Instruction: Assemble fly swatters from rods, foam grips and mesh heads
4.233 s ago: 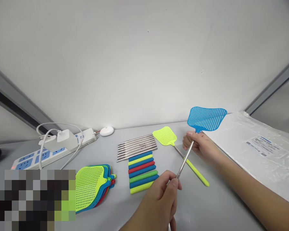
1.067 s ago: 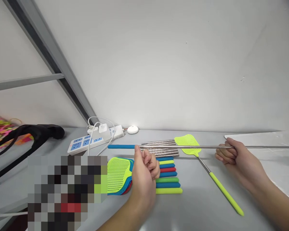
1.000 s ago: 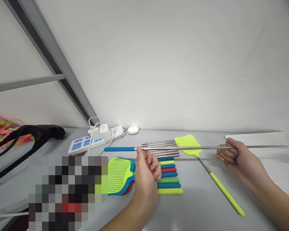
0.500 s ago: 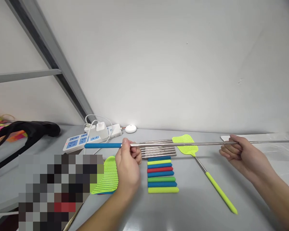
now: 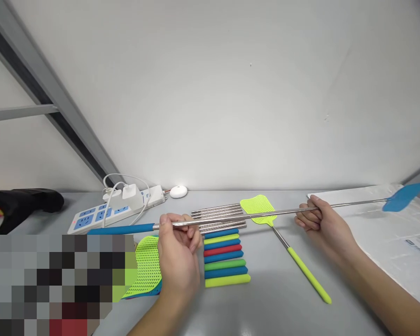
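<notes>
A blue fly swatter (image 5: 266,214) with a long, extended metal rod stretches across the view between my hands. My left hand (image 5: 180,249) is closed on the rod just past its blue grip. Farther along the rod, my right hand (image 5: 324,219) is closed around it, short of the blue swatter head (image 5: 406,196), which tilts up at the far right. Beneath the rod lies a yellow-green fly swatter (image 5: 308,273) on the table. Metal rods (image 5: 219,211) and a column of coloured grips (image 5: 224,265) lie between my hands, partly behind the left one.
Swatter heads (image 5: 145,266), a yellow-green one on top, are stacked left of my left hand. A power strip (image 5: 87,219) with white plugs and a small white case (image 5: 178,192) stand near the wall. White plastic packaging (image 5: 392,242) covers the table's right side. The lower left is pixelated.
The blue swatter's grip end has dipped and its head has come into view at the right. Both hands still hold the rod. The view has shifted slightly rightward.
</notes>
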`<move>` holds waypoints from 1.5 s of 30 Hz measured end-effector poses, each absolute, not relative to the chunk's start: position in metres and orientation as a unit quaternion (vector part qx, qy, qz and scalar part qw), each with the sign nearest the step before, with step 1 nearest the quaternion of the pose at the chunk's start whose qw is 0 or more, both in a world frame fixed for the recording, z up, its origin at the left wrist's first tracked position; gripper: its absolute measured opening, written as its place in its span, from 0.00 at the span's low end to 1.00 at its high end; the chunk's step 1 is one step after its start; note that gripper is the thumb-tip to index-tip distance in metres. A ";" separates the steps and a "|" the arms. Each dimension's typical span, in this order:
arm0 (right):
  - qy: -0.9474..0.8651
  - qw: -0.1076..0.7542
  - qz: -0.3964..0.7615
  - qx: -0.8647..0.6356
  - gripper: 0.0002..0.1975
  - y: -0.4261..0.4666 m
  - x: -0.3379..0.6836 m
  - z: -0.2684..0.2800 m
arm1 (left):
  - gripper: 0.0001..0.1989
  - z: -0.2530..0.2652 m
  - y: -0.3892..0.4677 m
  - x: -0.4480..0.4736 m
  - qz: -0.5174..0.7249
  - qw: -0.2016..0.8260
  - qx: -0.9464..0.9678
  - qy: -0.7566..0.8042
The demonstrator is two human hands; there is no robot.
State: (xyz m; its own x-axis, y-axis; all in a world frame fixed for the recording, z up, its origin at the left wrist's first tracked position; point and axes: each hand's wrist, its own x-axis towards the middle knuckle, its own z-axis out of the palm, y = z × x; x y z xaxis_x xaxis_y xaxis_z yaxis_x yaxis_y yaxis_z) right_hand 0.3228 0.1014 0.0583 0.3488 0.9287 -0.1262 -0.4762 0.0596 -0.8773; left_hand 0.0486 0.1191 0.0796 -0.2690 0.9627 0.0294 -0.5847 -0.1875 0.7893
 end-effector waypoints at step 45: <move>-0.264 0.690 0.521 -0.427 0.26 0.089 0.289 0.050 | 0.22 0.067 0.105 0.057 0.637 0.566 0.292 0.434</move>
State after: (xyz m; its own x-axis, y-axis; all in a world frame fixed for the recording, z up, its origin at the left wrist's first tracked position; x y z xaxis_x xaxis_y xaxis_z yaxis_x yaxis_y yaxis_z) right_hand 0.2887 0.0886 0.0504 0.3175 0.9448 -0.0806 -0.4945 0.0925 -0.8642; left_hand 0.0568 0.1051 0.0670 -0.1893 0.9746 -0.1196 -0.4677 0.0175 0.8837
